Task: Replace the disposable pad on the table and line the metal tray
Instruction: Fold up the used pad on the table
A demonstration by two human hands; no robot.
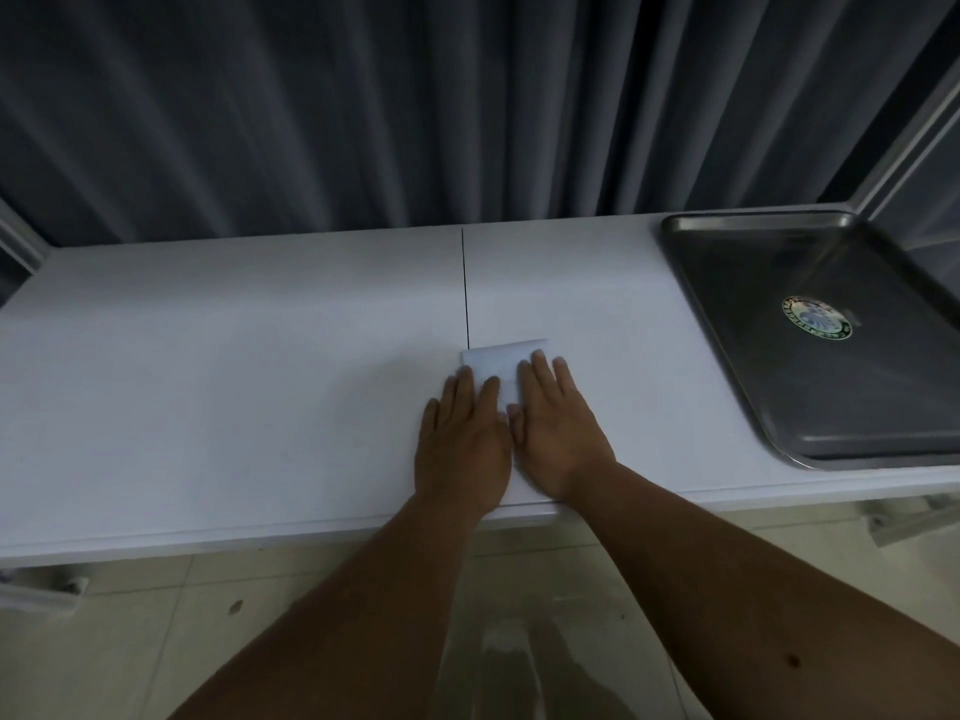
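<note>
— What hangs behind the counter?
— A dark grey curtain (363, 106) in long folds, reaching the counter's far edge.
— And below?
— A pale tiled floor (156, 641) with a small dark spot (235, 606) on it, left of centre.
— Anything at the right?
— A light metal frame (904, 132) slanting upward.

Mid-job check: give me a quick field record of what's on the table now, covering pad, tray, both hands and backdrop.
pad: folded white pad, flat on the table near the front edge
left hand: left hand open, palm down on the pad
right hand: right hand open, palm down on the pad
tray: metal tray at the table's right end, unlined, round sticker inside
backdrop: grey curtain behind the table
</note>
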